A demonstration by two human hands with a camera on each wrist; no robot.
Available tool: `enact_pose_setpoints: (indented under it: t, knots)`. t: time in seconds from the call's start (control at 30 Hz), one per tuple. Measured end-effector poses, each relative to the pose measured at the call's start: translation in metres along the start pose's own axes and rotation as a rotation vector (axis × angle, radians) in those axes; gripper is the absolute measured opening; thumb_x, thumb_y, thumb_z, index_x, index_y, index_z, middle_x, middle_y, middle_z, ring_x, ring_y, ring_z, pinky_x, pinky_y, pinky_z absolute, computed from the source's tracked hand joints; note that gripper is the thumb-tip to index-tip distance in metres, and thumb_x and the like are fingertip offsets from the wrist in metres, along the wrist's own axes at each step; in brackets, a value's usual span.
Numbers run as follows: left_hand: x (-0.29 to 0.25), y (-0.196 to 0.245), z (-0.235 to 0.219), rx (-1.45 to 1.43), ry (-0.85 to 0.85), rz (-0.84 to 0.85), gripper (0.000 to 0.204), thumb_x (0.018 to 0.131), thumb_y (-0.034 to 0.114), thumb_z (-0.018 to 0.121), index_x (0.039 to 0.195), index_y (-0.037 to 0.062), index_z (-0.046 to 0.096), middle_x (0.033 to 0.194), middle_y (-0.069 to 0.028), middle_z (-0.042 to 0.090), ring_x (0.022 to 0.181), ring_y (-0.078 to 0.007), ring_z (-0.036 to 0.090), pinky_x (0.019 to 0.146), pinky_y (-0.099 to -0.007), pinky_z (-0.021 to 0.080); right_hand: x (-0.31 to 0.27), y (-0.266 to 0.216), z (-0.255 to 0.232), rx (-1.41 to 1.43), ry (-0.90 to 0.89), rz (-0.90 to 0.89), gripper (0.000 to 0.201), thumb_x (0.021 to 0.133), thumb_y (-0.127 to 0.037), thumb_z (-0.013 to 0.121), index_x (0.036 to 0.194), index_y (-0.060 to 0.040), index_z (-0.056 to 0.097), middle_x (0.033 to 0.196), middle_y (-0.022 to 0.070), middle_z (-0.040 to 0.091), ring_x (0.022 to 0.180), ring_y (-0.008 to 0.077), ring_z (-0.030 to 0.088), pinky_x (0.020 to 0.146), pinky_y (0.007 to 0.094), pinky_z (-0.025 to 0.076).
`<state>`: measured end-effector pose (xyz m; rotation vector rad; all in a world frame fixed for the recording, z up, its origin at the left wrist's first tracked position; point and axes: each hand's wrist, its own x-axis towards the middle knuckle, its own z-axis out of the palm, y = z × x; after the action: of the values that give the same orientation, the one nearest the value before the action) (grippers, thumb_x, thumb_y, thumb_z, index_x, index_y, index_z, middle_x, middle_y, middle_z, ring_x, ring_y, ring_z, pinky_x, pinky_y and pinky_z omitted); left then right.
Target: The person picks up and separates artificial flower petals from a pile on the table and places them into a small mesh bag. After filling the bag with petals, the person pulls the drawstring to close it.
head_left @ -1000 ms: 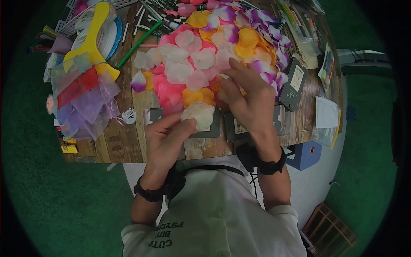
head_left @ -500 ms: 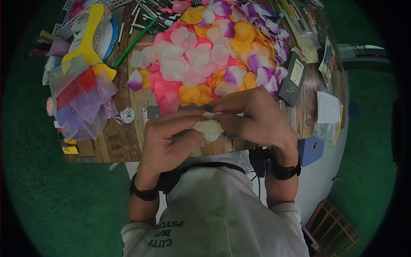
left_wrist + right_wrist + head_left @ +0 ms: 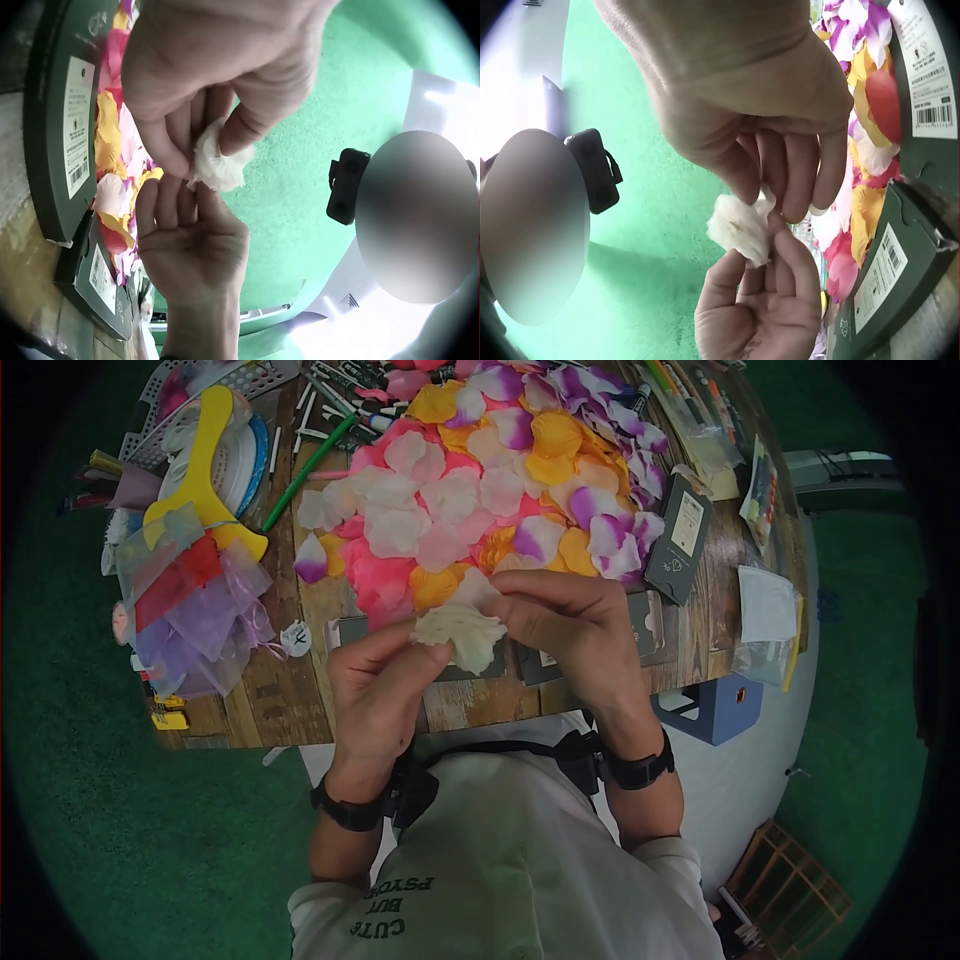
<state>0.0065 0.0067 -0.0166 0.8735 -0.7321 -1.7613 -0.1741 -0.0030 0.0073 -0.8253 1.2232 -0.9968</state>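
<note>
My left hand (image 3: 375,695) pinches a bunch of layered white petals (image 3: 460,635), shaped like a small cloth flower, between thumb and fingers. Close at its upper right edge, my right hand (image 3: 580,640) pinches a pale petal (image 3: 474,590) between thumb and forefinger. In the right wrist view that petal overlaps the white bunch (image 3: 739,229), and both hands meet around it. Just beyond the hands spreads a heap of loose pink, white, orange and purple cloth petals (image 3: 400,525).
Dark flat boxes with labels (image 3: 680,535) lie at the heap's right and under the hands. Pens (image 3: 305,475), a yellow Y-shaped piece (image 3: 205,470) and purple mesh bags (image 3: 195,620) are on the left. Plastic packets (image 3: 767,610) lie at the table's right edge.
My right hand has come down from over the petal heap to the white bunch, then a little up to its upper right edge. My left hand keeps hold of the bunch.
</note>
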Motion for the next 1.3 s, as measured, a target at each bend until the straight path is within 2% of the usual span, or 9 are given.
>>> enact_pose_setpoints:
  t: [0.23, 0.33, 0.57, 0.77, 0.83, 0.97, 1.03, 1.23, 1.3]
  knots:
    - [0.002, 0.001, 0.005, 0.035, 0.134, -0.087, 0.023, 0.084, 0.003, 0.058, 0.103, -0.0095, 0.060, 0.096, -0.0129, 0.065, 0.085, -0.0152, 0.062, 0.077, -0.0275, 0.051, -0.007, -0.009, 0.002, 0.051, 0.290, -0.182, 0.016, 0.079, -0.002, 0.062, 0.092, 0.0051, 0.066, 0.084, 0.0070, 0.066, 0.078, 0.0097, 0.059, 0.070, 0.0236, 0.047]
    - [0.005, 0.002, 0.006, 0.040, 0.144, -0.144, 0.023, 0.085, 0.006, 0.058, 0.104, -0.0075, 0.061, 0.095, -0.0115, 0.065, 0.081, -0.0142, 0.063, 0.072, -0.0260, 0.054, -0.010, -0.006, -0.004, -0.187, 0.004, -0.412, 0.016, 0.075, 0.001, 0.062, 0.091, 0.0049, 0.066, 0.091, 0.0137, 0.066, 0.080, 0.0149, 0.062, 0.071, 0.0256, 0.047]
    - [0.002, -0.004, 0.012, 0.069, 0.104, -0.117, 0.024, 0.087, 0.007, 0.057, 0.106, -0.0068, 0.060, 0.096, -0.0110, 0.064, 0.083, -0.0142, 0.063, 0.072, -0.0267, 0.054, -0.003, 0.013, 0.013, -0.513, 0.077, -0.606, 0.013, 0.073, 0.002, 0.063, 0.086, 0.0046, 0.065, 0.101, 0.0218, 0.062, 0.086, 0.0293, 0.063, 0.073, 0.0296, 0.049]
    - [0.000, -0.003, 0.014, 0.099, 0.070, -0.115, 0.025, 0.087, 0.005, 0.055, 0.109, -0.0067, 0.059, 0.097, -0.0113, 0.064, 0.083, -0.0137, 0.062, 0.073, -0.0268, 0.054, -0.006, 0.018, 0.014, -0.577, 0.130, -0.613, 0.022, 0.077, 0.001, 0.064, 0.099, 0.0049, 0.064, 0.104, 0.0175, 0.064, 0.089, 0.0173, 0.062, 0.076, 0.0273, 0.049]
    - [0.000, -0.003, 0.013, 0.119, 0.038, -0.117, 0.026, 0.088, 0.006, 0.054, 0.110, -0.0070, 0.059, 0.098, -0.0119, 0.064, 0.083, -0.0138, 0.062, 0.074, -0.0266, 0.053, -0.008, 0.017, 0.017, -0.337, 0.191, -0.291, 0.025, 0.076, -0.005, 0.064, 0.100, 0.0019, 0.063, 0.078, 0.0159, 0.064, 0.071, 0.0170, 0.064, 0.062, 0.0267, 0.049]
    - [-0.001, -0.003, 0.010, 0.125, 0.027, -0.134, 0.026, 0.088, 0.009, 0.056, 0.108, -0.0071, 0.059, 0.098, -0.0116, 0.064, 0.084, -0.0133, 0.061, 0.074, -0.0270, 0.053, -0.007, 0.020, 0.016, -0.171, 0.147, -0.222, 0.027, 0.076, -0.006, 0.064, 0.102, 0.0019, 0.062, 0.073, 0.0145, 0.063, 0.063, 0.0111, 0.061, 0.057, 0.0249, 0.048]
    - [-0.001, -0.001, 0.010, 0.092, 0.021, -0.185, 0.033, 0.087, 0.014, 0.060, 0.112, -0.0069, 0.057, 0.100, -0.0105, 0.063, 0.086, -0.0118, 0.060, 0.076, -0.0257, 0.051, -0.011, 0.011, 0.014, -0.429, 0.143, -0.172, 0.028, 0.079, -0.002, 0.065, 0.106, 0.0037, 0.061, 0.084, 0.0097, 0.067, 0.069, 0.0072, 0.059, 0.058, 0.0205, 0.047]
    - [0.002, 0.003, 0.014, 0.229, 0.004, -0.169, 0.047, 0.085, 0.017, 0.065, 0.123, -0.0057, 0.049, 0.102, -0.0075, 0.063, 0.089, -0.0084, 0.057, 0.078, -0.0211, 0.046, -0.009, 0.019, 0.019, -0.630, 0.202, -0.469, 0.028, 0.078, -0.001, 0.066, 0.104, 0.0043, 0.062, 0.079, 0.0085, 0.066, 0.067, 0.0056, 0.057, 0.057, 0.0198, 0.046]
    - [0.001, 0.002, 0.011, 0.236, 0.028, -0.179, 0.045, 0.085, 0.015, 0.064, 0.122, -0.0057, 0.049, 0.102, -0.0072, 0.062, 0.089, -0.0082, 0.057, 0.077, -0.0211, 0.046, -0.010, 0.022, 0.018, -0.564, 0.186, -0.405, 0.027, 0.078, -0.001, 0.066, 0.104, 0.0043, 0.062, 0.079, 0.0084, 0.066, 0.068, 0.0059, 0.058, 0.058, 0.0199, 0.046]
